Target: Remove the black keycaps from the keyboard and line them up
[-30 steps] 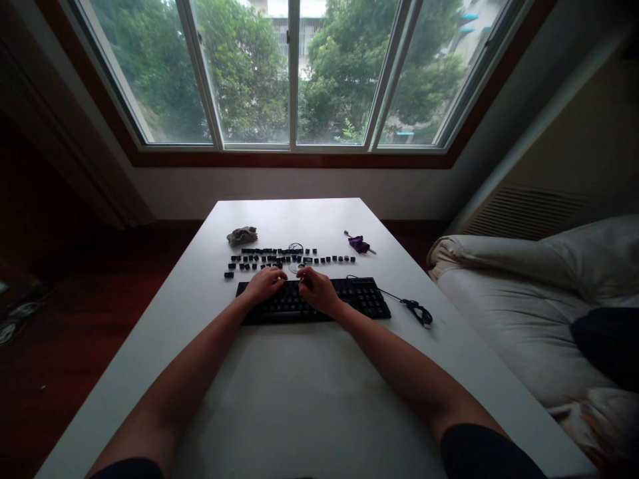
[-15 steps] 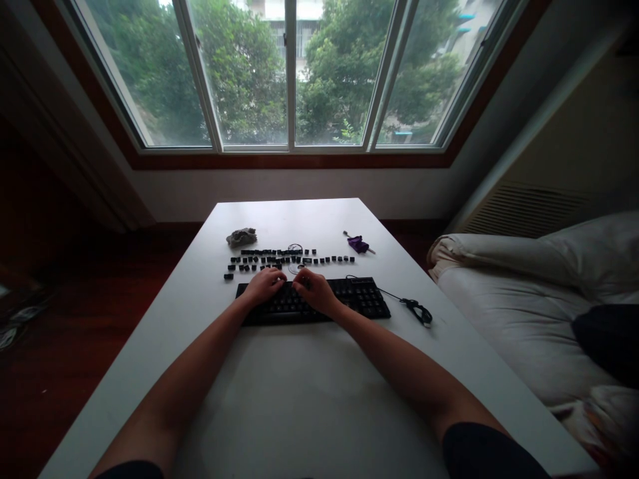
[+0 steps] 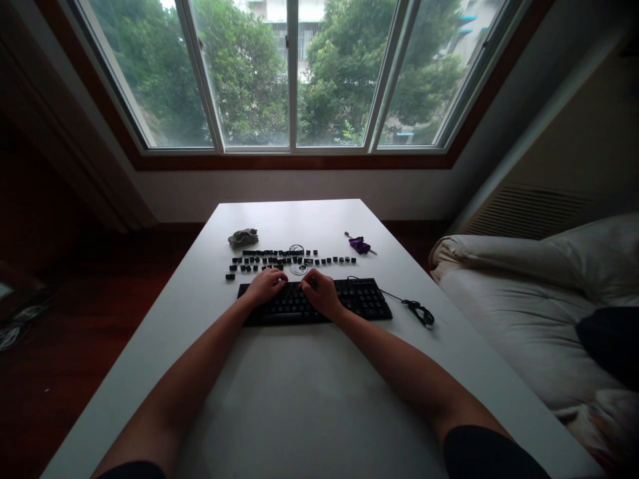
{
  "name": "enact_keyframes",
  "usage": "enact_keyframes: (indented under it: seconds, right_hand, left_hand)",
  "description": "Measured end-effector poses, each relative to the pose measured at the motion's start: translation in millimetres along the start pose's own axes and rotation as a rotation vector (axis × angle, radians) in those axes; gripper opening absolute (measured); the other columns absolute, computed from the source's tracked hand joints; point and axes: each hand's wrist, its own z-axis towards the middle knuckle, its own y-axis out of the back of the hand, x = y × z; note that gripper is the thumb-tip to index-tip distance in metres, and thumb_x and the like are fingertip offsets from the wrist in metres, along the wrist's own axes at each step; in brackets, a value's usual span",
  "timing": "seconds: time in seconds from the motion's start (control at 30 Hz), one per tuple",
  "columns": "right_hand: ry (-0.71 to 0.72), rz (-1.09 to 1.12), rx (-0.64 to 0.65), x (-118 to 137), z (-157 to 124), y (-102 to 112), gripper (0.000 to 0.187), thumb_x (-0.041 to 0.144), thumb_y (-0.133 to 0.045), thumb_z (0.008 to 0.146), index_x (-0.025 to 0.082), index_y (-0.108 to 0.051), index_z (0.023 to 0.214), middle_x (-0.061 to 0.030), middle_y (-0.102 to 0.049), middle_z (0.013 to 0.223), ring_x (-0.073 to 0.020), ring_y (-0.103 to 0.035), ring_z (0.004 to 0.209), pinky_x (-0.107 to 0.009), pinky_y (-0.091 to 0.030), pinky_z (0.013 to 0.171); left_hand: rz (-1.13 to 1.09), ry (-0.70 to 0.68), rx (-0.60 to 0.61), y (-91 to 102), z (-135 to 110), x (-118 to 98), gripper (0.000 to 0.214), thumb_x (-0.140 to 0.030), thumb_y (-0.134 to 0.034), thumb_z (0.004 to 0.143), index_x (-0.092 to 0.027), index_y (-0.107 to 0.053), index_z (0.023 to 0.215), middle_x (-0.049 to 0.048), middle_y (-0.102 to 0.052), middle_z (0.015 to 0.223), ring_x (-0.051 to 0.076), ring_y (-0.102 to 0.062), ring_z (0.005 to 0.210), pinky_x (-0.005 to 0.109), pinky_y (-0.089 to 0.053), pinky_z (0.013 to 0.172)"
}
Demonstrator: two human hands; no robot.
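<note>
A black keyboard (image 3: 367, 299) lies across the white table. My left hand (image 3: 266, 286) rests on its left part near the far edge, with the fingers bent loosely and a little apart. Over the middle of the keyboard is my right hand (image 3: 321, 293), its fingers curled closed; whatever they may hold is hidden. Just beyond the hands lie rows of loose black keycaps (image 3: 328, 261), some partly behind my left hand. A pale round ring-like thing (image 3: 294, 271) lies between the hands and the keycaps.
On the white table (image 3: 299, 399), a crumpled grey cloth (image 3: 243, 237) lies at the back left. A purple cloth-like bundle with a thin stick (image 3: 359, 245) is at the back right. The coiled cable (image 3: 419, 313) sits right of the keyboard. A pale sofa (image 3: 504, 313) stands beyond the table's right edge.
My right hand has moved slightly right, away from my left hand, uncovering more of the pale ring. The left hand stays in place on the keyboard.
</note>
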Motion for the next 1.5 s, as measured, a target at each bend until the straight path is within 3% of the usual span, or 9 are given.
enact_keyframes:
  seconds: [0.17,0.33,0.47,0.63,1.1,1.5]
  right_hand:
    - [-0.018,0.02,-0.005,-4.0,0.2,1.3,0.012,0.028,-0.057,0.084,0.02,-0.059,0.075,0.0016,-0.06,0.065,-0.0129,-0.053,0.058,-0.025,-0.042,0.059]
    - [-0.089,0.026,-0.019,-5.7,1.9,1.8,0.016,0.032,-0.057,0.085,0.021,-0.058,0.075,0.0021,-0.058,0.062,-0.0132,-0.05,0.055,-0.025,-0.039,0.055]
    - [-0.139,0.064,-0.061,-9.4,4.8,0.5,0.017,0.035,-0.057,0.086,0.021,-0.057,0.076,0.0023,-0.058,0.062,-0.0131,-0.047,0.054,-0.025,-0.037,0.053]
    - [-0.163,0.098,-0.115,-13.0,7.7,0.4,0.023,0.041,-0.056,0.087,0.021,-0.056,0.077,0.0005,-0.06,0.067,-0.0147,-0.051,0.059,-0.026,-0.04,0.056]
    - [-0.223,0.195,-0.069,-11.6,5.9,-2.1,0.033,0.055,-0.055,0.089,0.023,-0.056,0.084,-0.0003,-0.061,0.07,-0.0167,-0.06,0.057,-0.028,-0.049,0.05]
    - [-0.222,0.31,-0.033,-20.1,6.4,-5.5,0.034,0.057,-0.059,0.087,0.023,-0.057,0.088,-0.0016,-0.063,0.077,-0.0174,-0.062,0.066,-0.031,-0.059,0.059]
  left_hand:
    - [-0.021,-0.011,-0.006,1.9,-0.9,-0.4,0.02,-0.028,-0.056,0.091,-0.025,-0.072,0.101,0.0055,-0.068,0.106,0.023,-0.058,0.103,0.037,-0.046,0.093]
    - [-0.053,-0.117,-0.043,8.2,-2.3,-10.8,0.02,-0.025,-0.057,0.09,-0.025,-0.071,0.105,0.0054,-0.067,0.108,0.023,-0.056,0.106,0.04,-0.045,0.096]
    - [-0.042,-0.227,0.035,12.3,-2.8,-25.8,0.022,-0.023,-0.056,0.09,-0.025,-0.072,0.105,0.0062,-0.068,0.107,0.025,-0.056,0.106,0.042,-0.043,0.1]
    - [-0.125,-0.255,0.114,15.7,-4.2,-35.4,0.03,-0.02,-0.058,0.084,-0.025,-0.071,0.11,0.0063,-0.068,0.111,0.026,-0.055,0.111,0.042,-0.043,0.102]
    - [-0.141,-0.235,0.098,8.2,-1.5,-24.5,0.022,-0.029,-0.062,0.088,-0.024,-0.072,0.107,0.007,-0.07,0.103,0.024,-0.058,0.103,0.039,-0.046,0.095]
    - [-0.129,-0.217,0.056,2.2,0.6,-16.8,0.022,-0.029,-0.056,0.094,-0.024,-0.071,0.108,0.0059,-0.071,0.105,0.023,-0.058,0.103,0.037,-0.046,0.094]
